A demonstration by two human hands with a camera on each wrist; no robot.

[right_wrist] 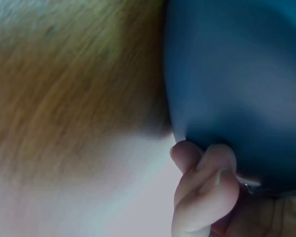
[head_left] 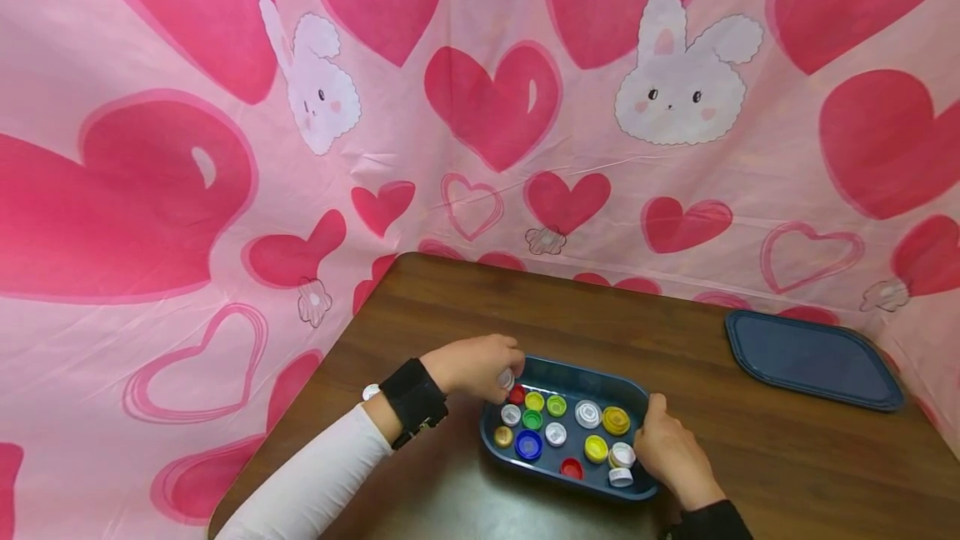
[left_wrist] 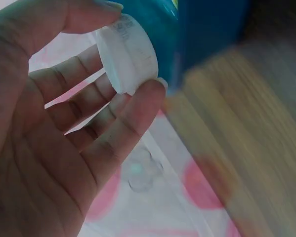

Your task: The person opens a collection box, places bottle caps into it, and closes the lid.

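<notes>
From the head view, a person leans over a brown worktop (head_left: 450, 307) backed by a pink cloth printed with hearts and rabbits. Near them sits a dark blue tray (head_left: 570, 373) holding bottle caps in red, yellow, green, blue, white and gold; a matching blue lid (head_left: 813, 357) lies well apart at the far right. The left hand (head_left: 476, 365), wrist bent downward over the tray's far left corner, pinches a white cap (head_left: 506, 378) just above the red one. The right hand (head_left: 671, 448) rests against the tray's right end, fingers curled on the rim beside two white caps. From the left wrist view, the white cap (left_wrist: 128, 54) is held by its edge between thumb and forefinger, the other fingers (left_wrist: 73, 84) loosely spread, the tray's blue wall just behind. From the right wrist view, blurred, curled fingers (right_wrist: 207, 187) hook the tray's rim. Done well, I judge, the cap goes down flat in a free spot while the right hand steadies the tray.
</notes>
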